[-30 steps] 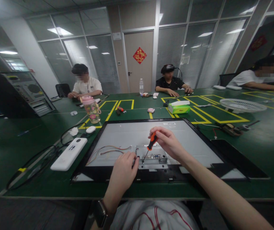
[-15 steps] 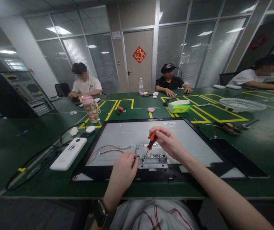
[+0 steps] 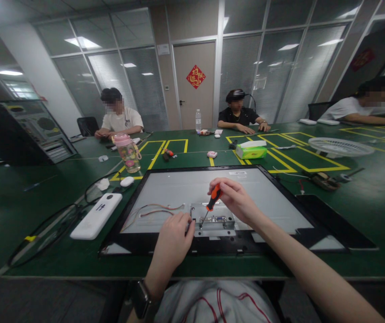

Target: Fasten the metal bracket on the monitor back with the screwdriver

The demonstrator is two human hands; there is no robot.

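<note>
Your right hand's [image 3: 234,197] fingers pinch the screwdriver [image 3: 214,199] by its orange-and-black grip, likely light, rigid, best held there; its thin shaft slants to 7 o'clock, toward the folded sheet-metal housing [image 3: 217,225] on the flat, probably fragile panel [image 3: 179,190]. Your left hand [image 3: 175,235]: at the housing's 8 o'clock, pinch cannot be told.

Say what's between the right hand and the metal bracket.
An orange-and-black screwdriver, per the head view: the right hand grips its handle, and its shaft slants down toward the metal bracket. Tip contact: can't tell.
</note>
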